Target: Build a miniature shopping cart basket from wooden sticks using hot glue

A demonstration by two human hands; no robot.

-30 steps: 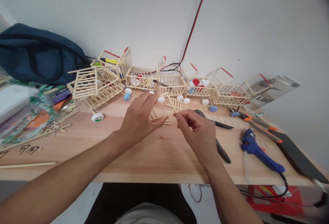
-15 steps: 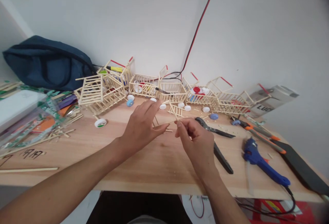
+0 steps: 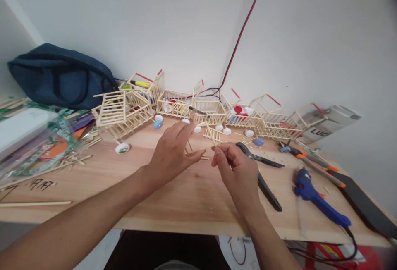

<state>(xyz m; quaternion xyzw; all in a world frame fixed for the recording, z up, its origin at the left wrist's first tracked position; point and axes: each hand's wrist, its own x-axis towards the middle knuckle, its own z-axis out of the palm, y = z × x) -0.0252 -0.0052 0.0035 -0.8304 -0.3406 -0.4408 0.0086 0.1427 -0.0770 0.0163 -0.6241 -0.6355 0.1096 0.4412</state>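
Note:
Between my two hands is a small frame of thin wooden sticks, raised over the table. My right hand pinches its near right corner between thumb and fingers. On the other side, my left hand has its thumb and fingers around the frame's left part; the exact contact is hidden behind the hand. A small ladder-like panel of sticks lies on the table just beyond the frame. Right beside my right hand lie black-handled cutters, partly covered by that hand.
Along the wall stand several stick-built carts with bottle-cap wheels. A blue glue gun, orange-handled pliers and a black flat case lie right. Left are a blue bag, a white box and loose sticks.
My hands keep the same hold on the stick frame. Only the camera view has shifted very slightly.

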